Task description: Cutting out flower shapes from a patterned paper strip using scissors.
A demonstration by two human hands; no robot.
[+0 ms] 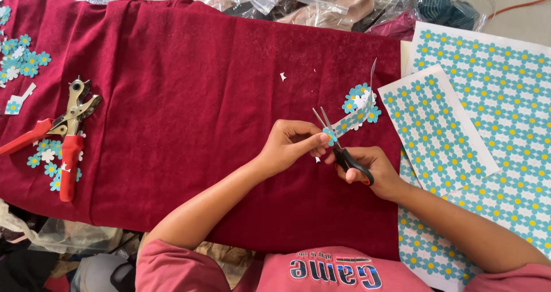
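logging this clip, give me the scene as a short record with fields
left hand: pinches a strip of flower stickers
right hand: holds black-handled scissors, blades open at the strip
surface: red cloth over the table
cut flowers: small pile by the strip, more at the cloth's left edge
other tool: red-handled punch pliers lying on the left
sheets: two flower-print sheets on the right, small one on top of the big one
back edge: plastic bags

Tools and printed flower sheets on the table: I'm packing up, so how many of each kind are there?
Scissors, in the right hand: 1
Red-handled punch pliers: 1
Flower sheets: 2
Flower strip, in the left hand: 1
Total: 5
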